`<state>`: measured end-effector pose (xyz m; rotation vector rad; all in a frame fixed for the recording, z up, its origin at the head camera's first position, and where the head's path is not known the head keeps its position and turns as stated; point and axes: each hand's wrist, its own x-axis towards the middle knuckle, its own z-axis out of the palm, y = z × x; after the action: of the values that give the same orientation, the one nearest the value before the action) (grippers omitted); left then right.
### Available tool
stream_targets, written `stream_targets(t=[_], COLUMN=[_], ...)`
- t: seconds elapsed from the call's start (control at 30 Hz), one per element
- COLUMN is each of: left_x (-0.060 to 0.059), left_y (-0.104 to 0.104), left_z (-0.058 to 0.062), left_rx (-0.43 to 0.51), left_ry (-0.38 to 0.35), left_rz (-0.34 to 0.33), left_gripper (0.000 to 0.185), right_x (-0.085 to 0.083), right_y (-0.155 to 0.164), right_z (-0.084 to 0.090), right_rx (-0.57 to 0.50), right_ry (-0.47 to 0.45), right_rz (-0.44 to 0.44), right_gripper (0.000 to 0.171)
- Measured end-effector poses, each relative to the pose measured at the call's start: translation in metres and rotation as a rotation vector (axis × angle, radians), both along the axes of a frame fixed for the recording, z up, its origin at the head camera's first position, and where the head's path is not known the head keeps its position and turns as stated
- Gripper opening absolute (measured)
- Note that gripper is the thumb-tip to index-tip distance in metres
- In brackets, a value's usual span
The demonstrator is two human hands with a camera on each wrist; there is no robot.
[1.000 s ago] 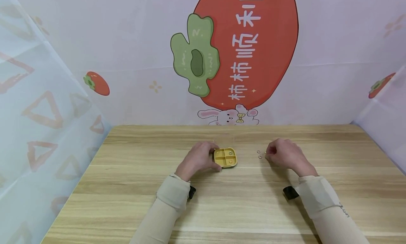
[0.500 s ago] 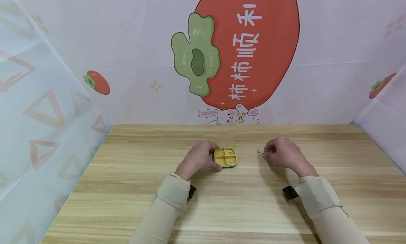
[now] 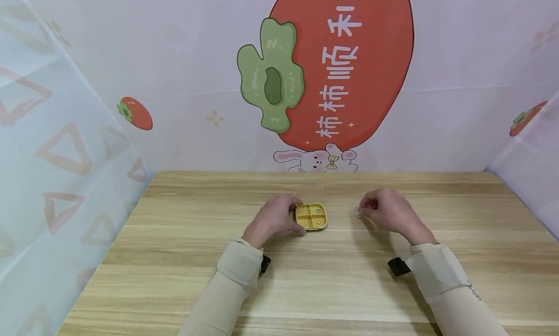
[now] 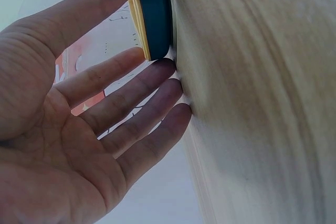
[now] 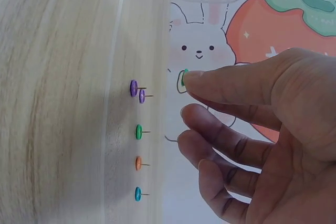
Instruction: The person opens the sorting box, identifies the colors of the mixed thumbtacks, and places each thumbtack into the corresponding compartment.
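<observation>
A small yellow box [image 3: 311, 216] with several compartments and a dark teal outer shell [image 4: 155, 19] stands on the table. My left hand [image 3: 275, 217] grips it from its left side, thumb at the near edge and index finger at the far edge. Tiny items lie in its two right compartments. To the right, my right hand [image 3: 388, 212] pinches a green thumbtack [image 5: 185, 77] between thumb and index finger, just above the table. Below that hand, purple thumbtacks [image 5: 134, 88], a green thumbtack [image 5: 138, 131], an orange thumbtack [image 5: 138, 163] and a blue thumbtack [image 5: 138, 194] stand pins up.
A clear lid [image 3: 310, 191] lies opened behind the box, hard to see. The wood-grain table [image 3: 323, 287] reaches back to a printed cloth wall [image 3: 192, 84]. Another cloth [image 3: 57, 147] hangs along the left side.
My right hand has shifted slightly left, toward the box, and the tack is now seen in its fingertips. My left hand keeps its hold on the box.
</observation>
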<state>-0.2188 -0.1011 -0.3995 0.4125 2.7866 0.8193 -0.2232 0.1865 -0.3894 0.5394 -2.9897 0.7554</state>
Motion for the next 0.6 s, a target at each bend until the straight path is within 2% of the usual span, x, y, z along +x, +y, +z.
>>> stream_targets(t=[0.4,0.6], left_x=[0.0,0.001], left_y=[-0.002,0.0], left_z=[0.002,0.002], left_rx=[-0.005,0.002], left_ry=[0.01,0.009], left_rz=[-0.006,-0.013], left_gripper=[0.068,0.067], right_x=[0.002,0.003], right_y=[-0.011,-0.018], right_z=[0.0,-0.003], right_rx=[-0.08,-0.091], right_ry=[0.02,0.024], right_rz=[-0.005,0.016], right_gripper=[0.002,0.007])
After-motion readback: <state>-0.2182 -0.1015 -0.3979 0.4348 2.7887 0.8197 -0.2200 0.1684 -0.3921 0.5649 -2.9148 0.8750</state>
